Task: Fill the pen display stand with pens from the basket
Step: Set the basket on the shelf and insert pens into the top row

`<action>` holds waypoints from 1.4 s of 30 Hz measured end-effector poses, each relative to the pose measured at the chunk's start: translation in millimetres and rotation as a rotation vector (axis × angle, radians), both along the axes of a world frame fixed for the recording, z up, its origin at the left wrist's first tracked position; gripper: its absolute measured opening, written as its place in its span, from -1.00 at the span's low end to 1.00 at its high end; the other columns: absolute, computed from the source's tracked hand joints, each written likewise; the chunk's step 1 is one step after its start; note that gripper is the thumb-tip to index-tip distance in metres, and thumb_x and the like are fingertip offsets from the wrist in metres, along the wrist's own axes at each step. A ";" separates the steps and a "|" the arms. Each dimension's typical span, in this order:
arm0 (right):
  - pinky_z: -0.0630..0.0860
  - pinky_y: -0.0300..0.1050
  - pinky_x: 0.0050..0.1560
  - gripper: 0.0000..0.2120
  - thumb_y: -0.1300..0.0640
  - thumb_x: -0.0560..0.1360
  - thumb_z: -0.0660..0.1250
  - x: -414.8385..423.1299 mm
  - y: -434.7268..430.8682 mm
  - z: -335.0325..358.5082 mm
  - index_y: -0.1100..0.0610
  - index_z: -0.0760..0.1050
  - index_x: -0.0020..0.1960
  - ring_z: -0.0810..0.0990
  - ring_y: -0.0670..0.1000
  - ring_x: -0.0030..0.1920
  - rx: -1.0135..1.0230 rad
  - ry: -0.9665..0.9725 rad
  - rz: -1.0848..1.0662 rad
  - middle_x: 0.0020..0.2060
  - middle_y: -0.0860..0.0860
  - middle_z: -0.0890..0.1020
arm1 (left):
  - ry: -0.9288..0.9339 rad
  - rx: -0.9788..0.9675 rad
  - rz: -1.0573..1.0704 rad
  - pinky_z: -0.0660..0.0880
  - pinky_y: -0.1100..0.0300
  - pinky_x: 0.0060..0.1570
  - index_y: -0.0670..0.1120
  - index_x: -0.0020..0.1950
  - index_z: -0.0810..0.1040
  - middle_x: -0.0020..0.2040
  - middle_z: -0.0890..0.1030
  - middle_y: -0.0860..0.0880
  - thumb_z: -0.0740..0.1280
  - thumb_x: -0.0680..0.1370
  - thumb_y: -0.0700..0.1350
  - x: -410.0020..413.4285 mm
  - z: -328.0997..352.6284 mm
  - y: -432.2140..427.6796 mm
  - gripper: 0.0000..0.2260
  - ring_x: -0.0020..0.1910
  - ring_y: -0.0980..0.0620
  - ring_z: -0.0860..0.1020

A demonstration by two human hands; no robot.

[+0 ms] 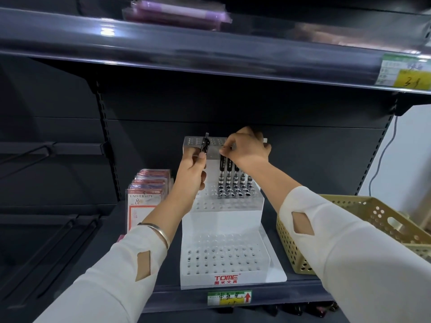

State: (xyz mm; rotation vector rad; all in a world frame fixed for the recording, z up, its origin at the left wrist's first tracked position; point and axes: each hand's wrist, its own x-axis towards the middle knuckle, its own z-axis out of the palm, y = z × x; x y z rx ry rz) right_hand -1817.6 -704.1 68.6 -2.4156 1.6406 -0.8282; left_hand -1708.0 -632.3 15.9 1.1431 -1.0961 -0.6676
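Observation:
A white stepped pen display stand [224,220] with rows of holes sits on the dark shelf. Several black pens [229,176] stand upright in the right part of its middle tier. My left hand [192,176] holds a black pen [205,143] upright in front of the top tier's left end. My right hand [247,148] is over the standing pens and pinches the top of the leftmost one [222,164]. The tan perforated basket [363,229] stands to the right of the stand, partly hidden by my right sleeve; its inside is not visible.
A stack of packaged notebooks [147,199] marked UNIVERSITY stands left of the stand. An upper shelf [210,50] overhangs the work area, with a wrapped purple item on it. A price label [229,297] is on the shelf's front edge. Black wire hooks stick out at left.

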 end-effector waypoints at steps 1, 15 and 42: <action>0.21 0.10 0.22 -0.90 -0.08 0.50 0.31 0.7 -0.5 -1.4 -0.07 0.51 -0.12 0.26 0.10 0.30 0.009 -0.009 -0.004 0.22 -0.04 0.38 | -0.013 -0.002 0.006 0.26 0.28 -0.46 0.01 -0.04 0.36 -0.28 0.32 0.00 0.09 0.64 -0.12 0.0 -1.2 -1.2 -0.90 -0.41 0.12 0.30; 0.38 -0.11 0.08 -0.73 -0.01 0.59 0.17 -3.6 8.4 4.0 0.09 0.57 0.07 0.50 0.06 0.08 -0.106 -0.286 0.185 0.03 0.02 0.55 | 0.060 0.000 0.032 0.42 0.22 -0.39 -0.16 0.03 0.42 -0.25 0.43 -0.03 0.10 0.64 -0.16 -5.6 -1.5 -4.2 -0.87 -0.38 0.09 0.43; 0.29 -0.02 0.19 -0.84 -0.11 0.51 0.28 8.2 0.5 0.4 -0.06 0.56 -0.07 0.30 0.06 0.29 -0.080 -0.053 0.121 0.11 -0.10 0.50 | -0.405 0.104 0.182 0.45 0.08 0.17 -0.19 0.16 0.57 0.11 0.60 -0.13 0.21 0.56 -0.26 11.8 -14.7 -15.3 -0.78 0.12 -0.08 0.54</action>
